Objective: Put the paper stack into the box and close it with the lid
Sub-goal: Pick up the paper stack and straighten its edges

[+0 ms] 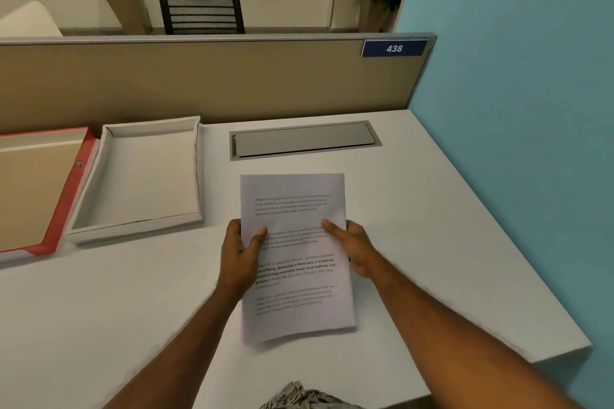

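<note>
Hands (pixel 240 252) (pixel 353 247) grip paper stack (pixel 295 276) beside open box (pixel 139 176).

Printed white paper stack (pixel 295 256) gripped at both long edges: left hand (pixel 241 254) and right hand (pixel 354 249), thumbs on top. Open white cardboard box (pixel 139 229) lies left of stack; red-edged lid (pixel 71 189) left of box, upturned.

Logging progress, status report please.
Both hands, left and right, grip papers. Box open, empty. Lid beside it. Path clear.
</note>
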Tool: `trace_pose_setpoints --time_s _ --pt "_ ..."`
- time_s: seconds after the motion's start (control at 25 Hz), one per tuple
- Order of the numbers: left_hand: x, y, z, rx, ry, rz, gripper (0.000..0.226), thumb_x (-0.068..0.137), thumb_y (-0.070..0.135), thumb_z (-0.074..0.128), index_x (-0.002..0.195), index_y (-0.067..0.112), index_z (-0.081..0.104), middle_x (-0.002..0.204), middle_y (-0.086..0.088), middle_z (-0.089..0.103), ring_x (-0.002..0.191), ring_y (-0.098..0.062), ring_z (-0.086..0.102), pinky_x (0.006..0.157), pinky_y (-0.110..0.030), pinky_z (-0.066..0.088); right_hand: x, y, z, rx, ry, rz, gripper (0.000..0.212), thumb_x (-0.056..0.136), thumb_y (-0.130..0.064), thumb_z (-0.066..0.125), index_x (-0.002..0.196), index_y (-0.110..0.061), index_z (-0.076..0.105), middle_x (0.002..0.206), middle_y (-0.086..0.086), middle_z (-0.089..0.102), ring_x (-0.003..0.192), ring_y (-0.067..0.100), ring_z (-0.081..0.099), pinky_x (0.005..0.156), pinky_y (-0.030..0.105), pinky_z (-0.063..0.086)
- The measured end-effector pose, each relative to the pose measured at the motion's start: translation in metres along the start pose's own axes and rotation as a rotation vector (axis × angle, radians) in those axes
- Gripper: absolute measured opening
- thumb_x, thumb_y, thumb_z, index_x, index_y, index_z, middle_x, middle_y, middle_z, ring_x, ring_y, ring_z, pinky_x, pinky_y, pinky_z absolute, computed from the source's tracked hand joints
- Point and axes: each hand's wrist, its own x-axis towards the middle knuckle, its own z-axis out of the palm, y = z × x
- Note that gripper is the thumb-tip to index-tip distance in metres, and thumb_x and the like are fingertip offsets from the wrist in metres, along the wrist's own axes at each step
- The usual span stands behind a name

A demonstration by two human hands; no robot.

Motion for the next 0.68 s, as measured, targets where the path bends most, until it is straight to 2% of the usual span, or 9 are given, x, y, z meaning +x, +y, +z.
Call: trace_pose_setpoints --time_s 0.12,0.24,0.32,0.44,0.52,0.6,0.68 --pt "0.005 0.018 -0.006 -0.059 0.042 0.079 0.023 0.096 0.03 0.059 0.111 0.018 0.047 0.104 0.004 0.063 0.087 -0.015 0.071 0.06 -0.022 0.059 -0.006 -0.019 0.013 -0.069 0.108 -0.194 0.039 0.079 -0.038 0.078 0.108 -0.013 0.067 0.102 0.01 0.077 0.09 0.03 0.075 0.081 0.048 0.062" --pt "0.011 0.039 -0.004 -0.086 0.047 0.229 0.025 0.093 0.033 0.058 0.109 0.019 0.045 0.103 0.006 0.061 0.088 -0.007 0.07 0.059 -0.018 0.057 -0.012 -0.036 0.019 -0.071 0.162 -0.351 0.025 0.081 -0.042 0.074 0.098 -0.026 0.066 0.087 -0.006 0.078 0.078 0.019 0.076 0.063 0.032 0.062" --pt "0.017 0.048 -0.002 -0.079 0.011 0.289 0.026 0.094 0.033 0.056 0.11 0.02 0.042 0.103 0.009 0.06 0.089 -0.003 0.069 0.06 -0.018 0.057 -0.013 -0.042 0.022 -0.083 0.18 -0.41 0.021 0.082 -0.044 0.071 0.098 -0.031 0.064 0.084 -0.011 0.077 0.077 0.014 0.075 0.059 0.025 0.06" --pt "0.003 0.054 -0.009 -0.029 0.042 0.379 0.028 0.094 0.033 0.053 0.113 0.018 0.038 0.102 0.013 0.056 0.09 0.004 0.066 0.06 -0.015 0.056 -0.031 -0.042 0.031 -0.09 0.183 -0.51 0.021 0.086 -0.038 0.07 0.104 -0.029 0.063 0.094 -0.007 0.075 0.083 0.015 0.074 0.067 0.03 0.062" --pt "0.006 0.046 -0.01 -0.03 0.045 0.362 0.029 0.094 0.032 0.052 0.116 0.019 0.038 0.103 0.015 0.055 0.091 0.006 0.065 0.061 -0.014 0.056 -0.03 -0.038 0.032 -0.113 0.198 -0.518 0.026 0.087 -0.033 0.07 0.11 -0.022 0.063 0.1 -0.001 0.073 0.09 0.019 0.073 0.074 0.036 0.063" --pt "0.0 0.032 -0.01 -0.013 0.061 0.339 0.032 0.092 0.033 0.053 0.118 0.021 0.039 0.103 0.016 0.056 0.091 0.002 0.065 0.063 -0.014 0.056 -0.033 -0.03 0.032 -0.156 0.219 -0.517 0.032 0.088 -0.031 0.07 0.114 -0.015 0.06 0.103 0.004 0.072 0.096 0.027 0.071 0.08 0.043 0.062" --pt "-0.007 0.029 -0.012 -0.017 0.06 0.327 0.034 0.09 0.034 0.056 0.119 0.024 0.04 0.105 0.016 0.059 0.091 -0.002 0.065 0.065 -0.014 0.056 -0.035 -0.024 0.027 -0.207 0.228 -0.522 0.04 0.085 -0.034 0.072 0.116 -0.012 0.059 0.105 0.008 0.071 0.096 0.028 0.071 0.082 0.05 0.061"
